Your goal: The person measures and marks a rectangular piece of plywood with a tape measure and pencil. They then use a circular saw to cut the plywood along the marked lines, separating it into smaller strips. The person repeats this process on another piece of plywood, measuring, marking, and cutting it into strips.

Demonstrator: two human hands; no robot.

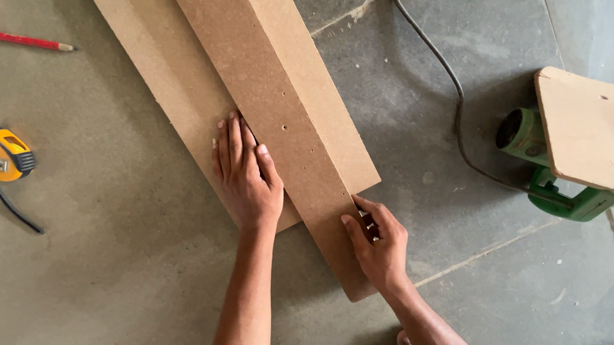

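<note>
A narrow brown fibreboard strip with a few small holes lies diagonally across a wider fibreboard panel on the stone floor. My left hand rests flat on the panel, its fingers and thumb pressed against the strip's left edge. My right hand grips the strip's right edge near its lower end, thumb on top and fingers curled around the side.
A yellow and black tape measure and a red pencil lie on the floor at left. At right sits a green circular saw mounted under a small board, blade showing, its black cable running up the floor.
</note>
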